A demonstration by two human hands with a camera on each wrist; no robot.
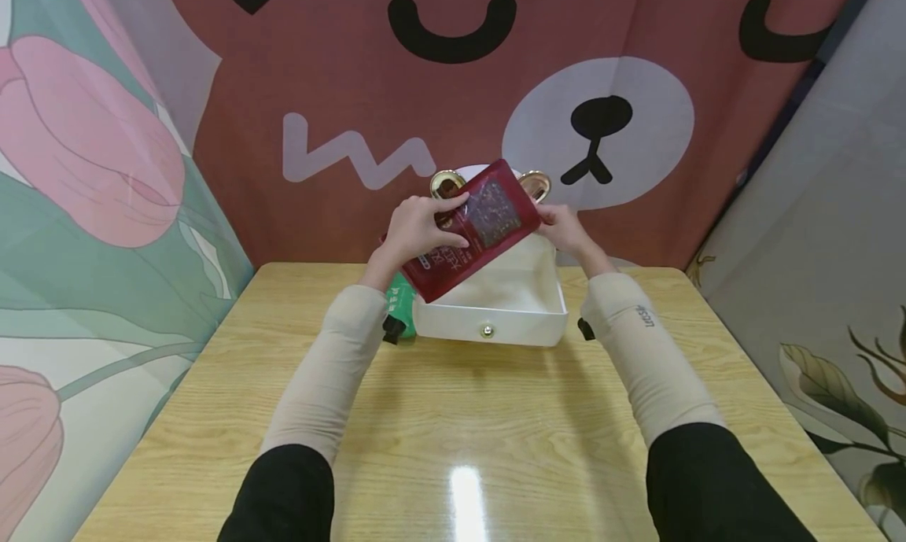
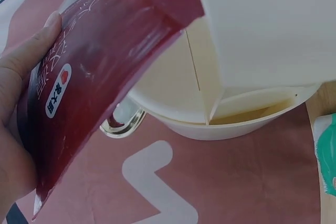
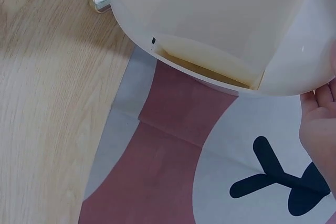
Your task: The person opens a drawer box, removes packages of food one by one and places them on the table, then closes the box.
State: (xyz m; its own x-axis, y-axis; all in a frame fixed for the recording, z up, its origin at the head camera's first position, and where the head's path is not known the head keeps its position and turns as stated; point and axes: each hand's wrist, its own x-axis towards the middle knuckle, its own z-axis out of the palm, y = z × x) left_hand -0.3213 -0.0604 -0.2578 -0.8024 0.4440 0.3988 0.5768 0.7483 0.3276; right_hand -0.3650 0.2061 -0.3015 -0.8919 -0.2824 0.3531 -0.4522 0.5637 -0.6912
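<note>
My left hand (image 1: 418, 231) grips a flat dark-red food pouch (image 1: 460, 247) with a see-through window and white printing. The pouch is tilted above a white box with a pulled-out drawer (image 1: 453, 322), which has a small round knob on its front. In the left wrist view the thumb lies on the printed face of the pouch (image 2: 89, 82). At the right side of the box, my right hand (image 1: 566, 229) holds its rounded edge. The right wrist view shows bent fingers (image 3: 323, 98) at that edge of the white box (image 3: 210, 19); most of the hand is out of frame.
A green pack (image 1: 400, 302) lies on the wooden table (image 1: 453, 416) left of the drawer. Two gold-rimmed round pieces (image 1: 535, 185) stick up at the top of the box. Printed cloth (image 1: 318, 70) hangs right behind the table.
</note>
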